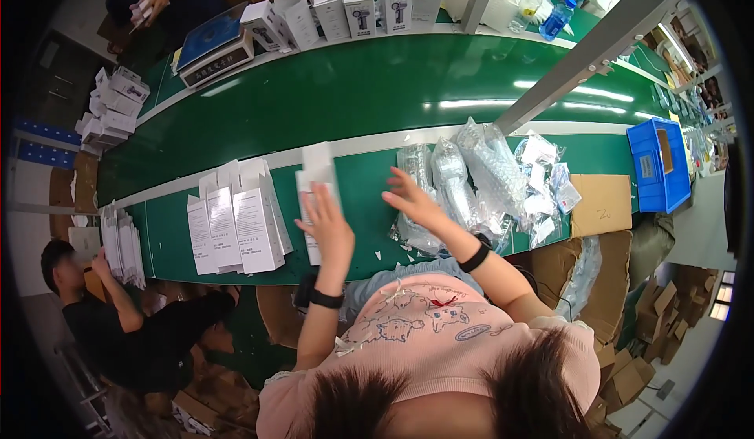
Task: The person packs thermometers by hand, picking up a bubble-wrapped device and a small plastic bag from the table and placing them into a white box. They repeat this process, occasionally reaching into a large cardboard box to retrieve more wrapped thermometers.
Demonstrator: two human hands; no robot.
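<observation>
My left hand lies over a white carton, its fingers spread against or just above the near face; contact cannot be made out for certain. The carton is slightly blurred, and its top flap stands up. To the right, my right hand hovers with fingers apart and nothing in them. Closest to it are several bubble-wrapped items in clear plastic, lying on the green bench. Left of my left hand, several white cartons stand upright in a row with their flaps up.
Flattened white cartons stand at the bench's left end, near a seated person. Small clear bags, brown cardboard and a blue bin are on the right. A metal post rises beyond. Printed boxes line the far side.
</observation>
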